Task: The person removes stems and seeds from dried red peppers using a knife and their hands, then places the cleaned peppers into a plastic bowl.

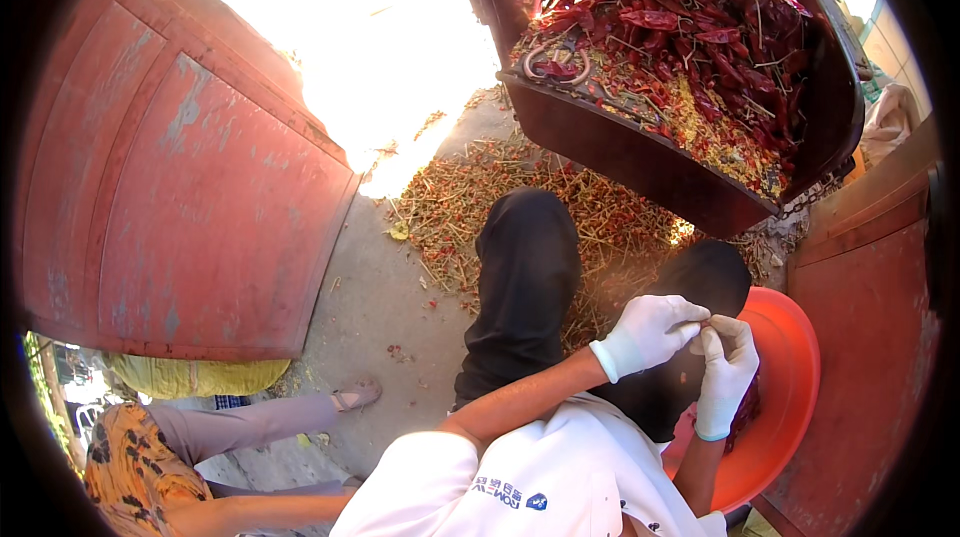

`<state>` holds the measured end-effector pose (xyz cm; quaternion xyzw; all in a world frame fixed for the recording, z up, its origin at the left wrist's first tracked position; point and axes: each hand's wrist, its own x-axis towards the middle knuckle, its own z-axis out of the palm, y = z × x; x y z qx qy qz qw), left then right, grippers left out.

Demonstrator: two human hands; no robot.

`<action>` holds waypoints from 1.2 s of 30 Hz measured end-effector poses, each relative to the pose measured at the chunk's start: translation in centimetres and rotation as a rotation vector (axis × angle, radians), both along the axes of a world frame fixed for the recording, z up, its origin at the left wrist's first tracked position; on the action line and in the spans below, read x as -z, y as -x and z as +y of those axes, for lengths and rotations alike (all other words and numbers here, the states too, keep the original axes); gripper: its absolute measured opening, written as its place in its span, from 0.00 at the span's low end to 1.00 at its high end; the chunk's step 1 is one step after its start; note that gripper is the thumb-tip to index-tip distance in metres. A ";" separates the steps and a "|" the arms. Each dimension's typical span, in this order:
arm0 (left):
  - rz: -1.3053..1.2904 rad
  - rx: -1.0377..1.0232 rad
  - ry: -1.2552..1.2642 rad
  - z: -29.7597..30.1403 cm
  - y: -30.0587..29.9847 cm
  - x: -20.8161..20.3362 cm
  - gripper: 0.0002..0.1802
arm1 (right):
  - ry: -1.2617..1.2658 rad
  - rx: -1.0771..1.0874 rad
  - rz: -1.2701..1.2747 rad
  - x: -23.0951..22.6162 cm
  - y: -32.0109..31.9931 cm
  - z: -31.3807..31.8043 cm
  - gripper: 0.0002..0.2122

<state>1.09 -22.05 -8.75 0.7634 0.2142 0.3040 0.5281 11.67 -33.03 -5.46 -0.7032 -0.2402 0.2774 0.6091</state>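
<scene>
My left hand (655, 335), in a white glove, reaches over my right knee with thumb and fingers pinched. Against its fingertips press those of my right hand (729, 372), also gloved and closed. A small reddish-brown bit shows where they meet, too small and covered to name. Under and beside my right hand stands an orange-red plastic basin (797, 357). Dark red dried chillies (745, 412) lie in it, partly hidden by my right hand and forearm. Ahead, a dark red cart tub (630, 152) holds a heap of dried chillies (690, 22), with yellow seeds spilled along its near side.
Chilli stems (500, 207) litter the concrete floor between my knees and the tub. A worn red door (210, 187) stands at left, another red wooden panel (870, 337) at right. Another person's leg (265, 427) stretches in from the lower left, near a yellow-green sack (200, 377).
</scene>
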 end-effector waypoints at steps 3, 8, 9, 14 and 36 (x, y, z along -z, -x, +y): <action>0.032 -0.014 -0.086 -0.1 0.1 -0.4 0.13 | 0.011 -0.001 0.005 -0.3 0.1 0.0 0.04; 0.077 -0.052 -0.199 -0.2 0.3 -0.4 0.11 | 0.017 0.002 -0.011 0.0 0.2 -0.1 0.05; 0.092 -0.058 -0.216 -0.2 0.3 -0.5 0.11 | 0.024 0.003 -0.017 0.0 0.3 -0.1 0.05; 0.082 -0.065 -0.272 -0.1 0.5 -0.5 0.10 | 0.051 0.004 -0.030 -0.1 0.4 0.0 0.05; 0.073 -0.035 -0.301 0.0 0.5 -0.7 0.10 | 0.047 -0.018 -0.014 -0.5 0.4 -0.4 0.05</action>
